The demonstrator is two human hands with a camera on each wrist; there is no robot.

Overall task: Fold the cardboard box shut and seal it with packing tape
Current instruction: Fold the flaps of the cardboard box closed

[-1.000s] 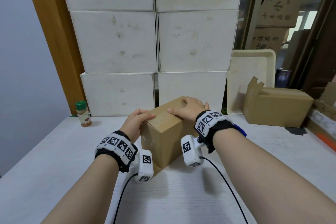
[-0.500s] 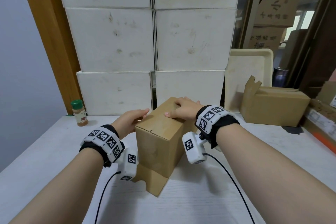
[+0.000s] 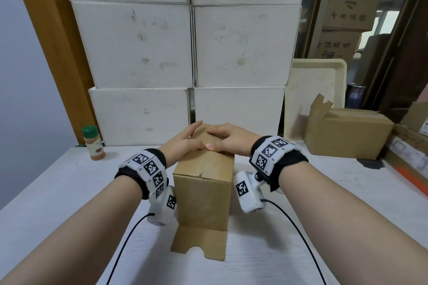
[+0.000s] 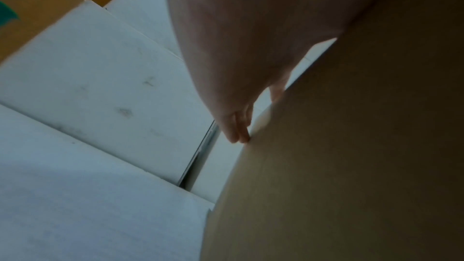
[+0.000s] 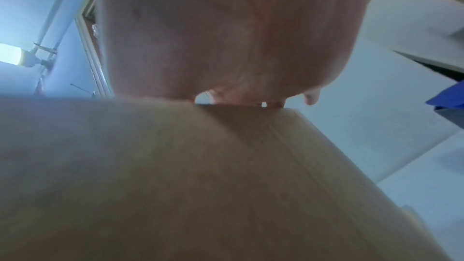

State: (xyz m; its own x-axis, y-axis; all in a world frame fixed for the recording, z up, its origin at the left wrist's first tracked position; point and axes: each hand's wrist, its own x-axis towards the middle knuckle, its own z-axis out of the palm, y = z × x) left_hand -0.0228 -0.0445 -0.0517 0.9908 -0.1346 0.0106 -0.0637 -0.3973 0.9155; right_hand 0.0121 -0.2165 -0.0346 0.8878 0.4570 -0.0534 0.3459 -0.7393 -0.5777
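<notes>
The cardboard box (image 3: pixel 203 183) stood upright on the white table (image 3: pixel 69 192), in front of the stacked white cartons (image 3: pixel 185 53), with one loose flap (image 3: pixel 199 245) splayed on the table at its near base. Both hands lay flat on the box top — judged to be holding the top flaps level along their seam ahead of taping. The left hand (image 3: pixel 183 143) pressed the left half, fingers straight, gripping nothing; the right hand (image 3: pixel 229 141) covered the right half likewise, thumb pointing towards the seam. No tape roll was visible — sealing not begun.
</notes>
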